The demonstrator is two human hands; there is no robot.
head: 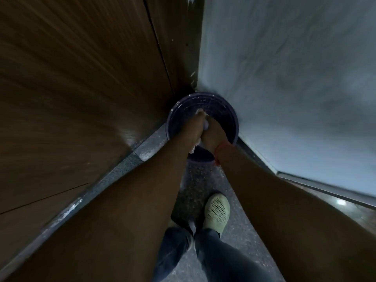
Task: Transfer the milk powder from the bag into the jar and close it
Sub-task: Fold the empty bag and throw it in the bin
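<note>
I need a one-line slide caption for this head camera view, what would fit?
Both hands, left hand and right hand, hold a whitish crumpled thing over a dark bin.

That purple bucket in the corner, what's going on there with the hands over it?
A person stands over a dark purple bucket set on the floor in the corner between a wooden panel and a pale wall. Both hands are pressed together over its mouth, the left hand and right hand clutching something whitish and crumpled between them. It may be the emptied bag, but it is too small and dim to tell. No jar is in view. One pale shoe shows below.
</note>
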